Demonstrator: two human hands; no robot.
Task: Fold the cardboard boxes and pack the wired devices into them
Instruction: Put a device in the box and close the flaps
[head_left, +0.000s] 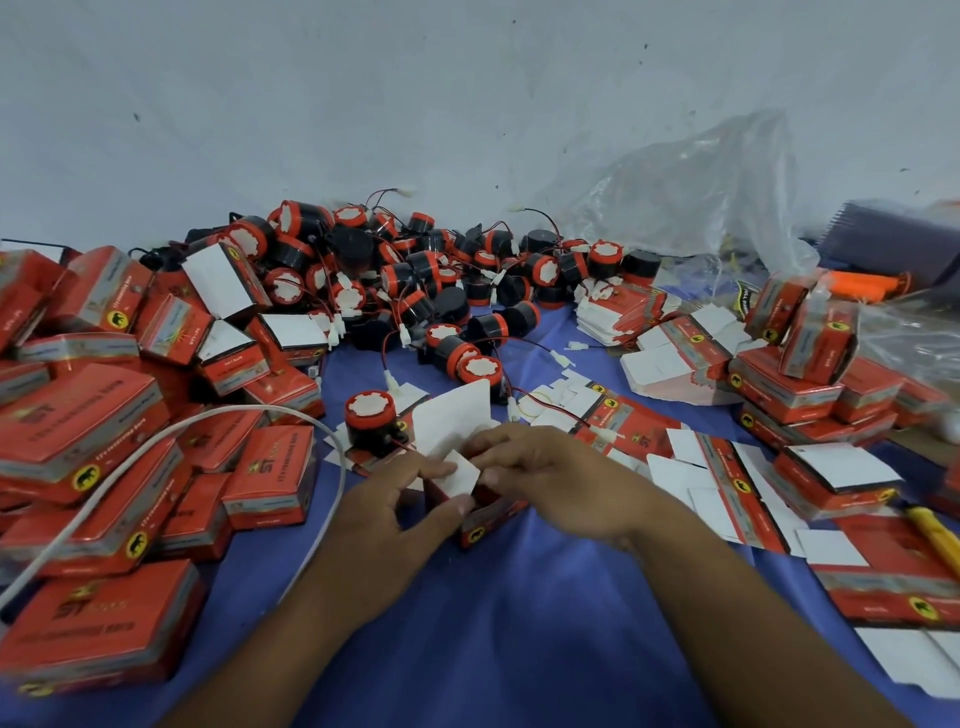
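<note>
**Half-folded box may buckle at the flap**

Near the middle of the blue cloth (519, 623), the left hand (405, 504) and right hand (556, 483) both pinch 1 red box (491, 517), with fingers curled on its small white flap (464, 474). If pressed in askew, that flap will likely crease or pop back out. The wired device (371, 423) stands just beyond the box. Its lead could get trapped as the box closes.
</note>
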